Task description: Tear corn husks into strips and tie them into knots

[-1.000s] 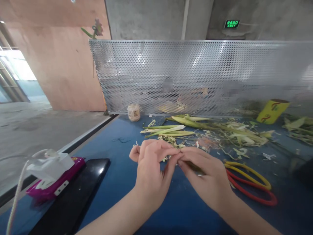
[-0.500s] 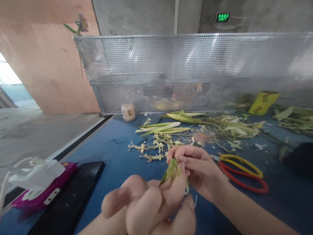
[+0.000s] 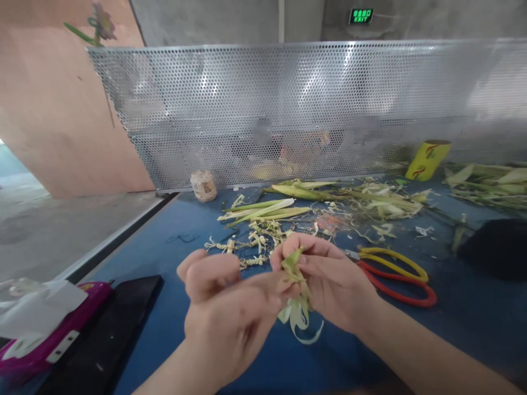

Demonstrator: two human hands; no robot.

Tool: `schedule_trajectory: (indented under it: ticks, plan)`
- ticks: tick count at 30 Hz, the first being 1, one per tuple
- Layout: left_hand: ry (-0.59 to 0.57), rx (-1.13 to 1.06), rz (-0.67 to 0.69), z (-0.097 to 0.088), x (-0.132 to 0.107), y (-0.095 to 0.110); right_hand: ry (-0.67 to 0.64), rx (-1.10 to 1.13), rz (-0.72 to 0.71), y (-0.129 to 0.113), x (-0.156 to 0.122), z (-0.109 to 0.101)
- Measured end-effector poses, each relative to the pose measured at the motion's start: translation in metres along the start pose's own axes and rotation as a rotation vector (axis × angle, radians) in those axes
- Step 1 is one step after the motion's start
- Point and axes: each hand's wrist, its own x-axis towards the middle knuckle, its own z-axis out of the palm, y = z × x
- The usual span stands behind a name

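Observation:
My left hand (image 3: 224, 307) and my right hand (image 3: 329, 280) meet above the blue table (image 3: 197, 230), both pinched on one folded green leaf strip (image 3: 293, 266). Pale curled ends of the strip (image 3: 300, 323) hang below my fingers. Just behind my hands lie several small knotted leaf pieces (image 3: 255, 244). Scissors with yellow and red handles (image 3: 395, 277) rest on the table right of my right hand.
Long green leaves (image 3: 267, 211) and leaf scraps (image 3: 379, 206) spread toward a perforated metal screen (image 3: 288, 109). A yellow cylinder (image 3: 426, 159) and a small jar (image 3: 203, 185) stand by it. A magenta box with tissue (image 3: 45, 334) and a black slab (image 3: 111, 323) sit at the left.
My hands rose from the table and turned the leaf strip upright; its pale ends now dangle below. My left hand moved back from the camera. The view shifted rightward.

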Motion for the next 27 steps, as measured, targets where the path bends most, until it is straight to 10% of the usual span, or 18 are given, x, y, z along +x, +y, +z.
schedule_trajectory:
  ticks: [3,10,20,27]
  plan:
    - [0.027,0.094,0.149,0.019,0.016,0.017,0.003,0.009,-0.034,0.0,0.001,-0.002]
    - [-0.102,-0.464,-0.306,0.028,0.036,0.014,0.0,-0.139,-0.177,-0.004,0.002,-0.003]
    - [0.096,-0.39,-0.329,0.031,0.036,0.011,0.136,-0.709,-0.509,-0.008,0.0,-0.004]
    - [0.368,0.104,0.022,0.038,0.018,0.025,0.206,-1.299,-0.945,-0.003,-0.004,-0.001]
